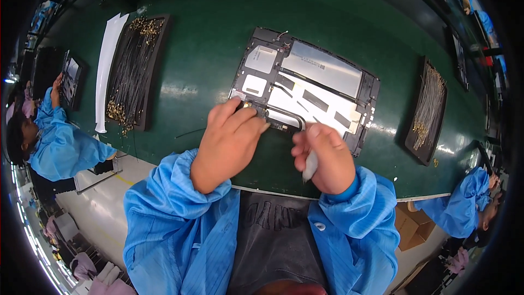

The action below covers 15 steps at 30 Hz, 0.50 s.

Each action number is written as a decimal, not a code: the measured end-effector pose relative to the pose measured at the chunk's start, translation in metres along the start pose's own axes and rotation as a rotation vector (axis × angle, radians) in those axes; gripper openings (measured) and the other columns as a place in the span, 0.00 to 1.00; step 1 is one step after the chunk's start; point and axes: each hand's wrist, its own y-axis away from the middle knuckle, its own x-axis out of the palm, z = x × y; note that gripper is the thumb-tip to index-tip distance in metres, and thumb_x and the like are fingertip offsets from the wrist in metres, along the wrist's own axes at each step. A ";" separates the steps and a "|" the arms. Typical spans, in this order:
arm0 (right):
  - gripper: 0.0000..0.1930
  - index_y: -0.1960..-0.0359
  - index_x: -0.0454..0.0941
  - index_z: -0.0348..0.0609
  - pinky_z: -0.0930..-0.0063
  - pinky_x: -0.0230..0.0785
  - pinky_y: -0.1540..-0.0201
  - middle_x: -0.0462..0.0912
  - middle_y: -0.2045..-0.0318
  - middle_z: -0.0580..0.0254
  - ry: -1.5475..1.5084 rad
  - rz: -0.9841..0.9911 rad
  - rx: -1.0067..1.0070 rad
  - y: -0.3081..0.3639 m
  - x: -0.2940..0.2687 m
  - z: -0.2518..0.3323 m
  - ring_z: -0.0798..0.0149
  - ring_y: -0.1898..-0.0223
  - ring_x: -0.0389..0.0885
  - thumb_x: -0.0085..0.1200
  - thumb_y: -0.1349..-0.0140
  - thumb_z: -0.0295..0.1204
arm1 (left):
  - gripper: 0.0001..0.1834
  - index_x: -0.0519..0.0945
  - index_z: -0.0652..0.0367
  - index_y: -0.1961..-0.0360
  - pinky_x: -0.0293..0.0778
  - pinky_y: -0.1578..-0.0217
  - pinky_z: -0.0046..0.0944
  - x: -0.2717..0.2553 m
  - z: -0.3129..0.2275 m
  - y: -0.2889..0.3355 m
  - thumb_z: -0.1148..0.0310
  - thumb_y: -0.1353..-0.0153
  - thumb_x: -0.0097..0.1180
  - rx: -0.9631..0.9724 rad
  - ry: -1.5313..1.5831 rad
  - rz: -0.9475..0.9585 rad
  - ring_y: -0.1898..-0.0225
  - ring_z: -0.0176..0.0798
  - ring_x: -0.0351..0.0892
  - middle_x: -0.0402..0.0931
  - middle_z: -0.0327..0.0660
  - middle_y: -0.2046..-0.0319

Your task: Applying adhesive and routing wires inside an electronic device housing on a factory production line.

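An opened tablet-like device [319, 68] lies tilted on the green table, its dark frame holding silver panels and white areas. My left hand [229, 139] is closed over its near left corner, fingertips down on small parts of a circuit board; what they pinch is hidden. A thin dark cable [191, 133] sticks out leftward from beside that hand. My right hand [330, 158] is closed around a small whitish tapered tool [310, 166], whose exact kind I cannot make out. A black cable [289, 113] curves along the frame's near edge to my right fingertips.
At left, a dark tray [155, 71] holds many thin cables with gold-coloured ends, beside a white strip [109, 71]. Another cable tray [424, 112] stands at right. Co-workers in blue sit on both sides. A cardboard box [415, 224] is below the table's right edge.
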 end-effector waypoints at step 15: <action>0.19 0.52 0.54 0.38 0.76 0.67 0.67 0.71 0.61 0.49 0.403 -0.189 -0.838 -0.035 0.016 -0.016 0.67 0.69 0.71 0.29 0.39 0.39 | 0.06 0.74 0.58 0.75 0.57 0.59 0.41 -0.004 0.005 -0.008 0.73 0.58 0.54 0.008 0.057 0.124 0.59 0.44 0.65 0.71 0.37 0.73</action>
